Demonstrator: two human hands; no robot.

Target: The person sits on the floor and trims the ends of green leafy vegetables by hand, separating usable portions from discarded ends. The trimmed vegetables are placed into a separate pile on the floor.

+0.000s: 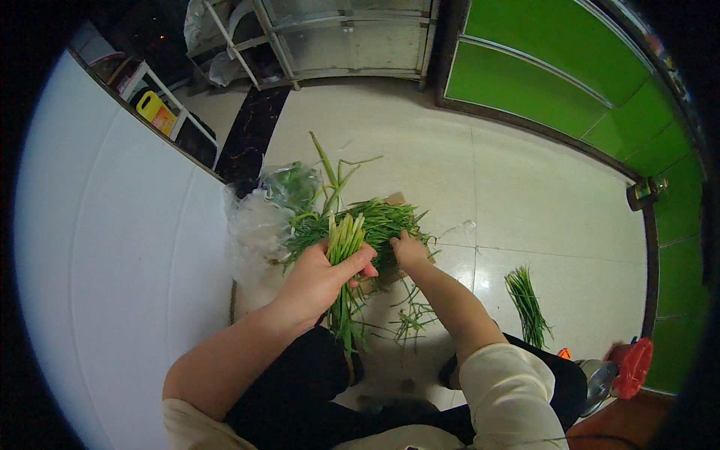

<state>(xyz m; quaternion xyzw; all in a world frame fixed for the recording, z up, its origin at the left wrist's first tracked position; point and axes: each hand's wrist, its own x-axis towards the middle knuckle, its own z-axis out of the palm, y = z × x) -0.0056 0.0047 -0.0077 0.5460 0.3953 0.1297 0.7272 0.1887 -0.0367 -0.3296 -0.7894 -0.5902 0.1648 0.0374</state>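
My left hand [332, 273] is closed around a bunch of green stalks [344, 242], perhaps garlic chives, with the pale cut ends pointing away from me and the leafy tips hanging below. Beyond it lies a large heap of the same greens [377, 216] on what looks like brown cardboard [396, 198]. My right hand [408, 250] reaches into the near right side of this heap; its fingertips touch the stalks, and whether they pinch any is hidden. Longer, thicker green leaves [332, 180] stick out past the heap's far side.
Clear plastic bags [256, 225], one with greens inside, lie left of the heap beside a white panel [129, 225]. Loose trimmings [413, 320] are scattered near my feet. A separate bunch [526, 306] lies at right, near a metal pot or lid [599, 385] and a red plastic bag [633, 368]. A jar [644, 194] stands by green cabinets.
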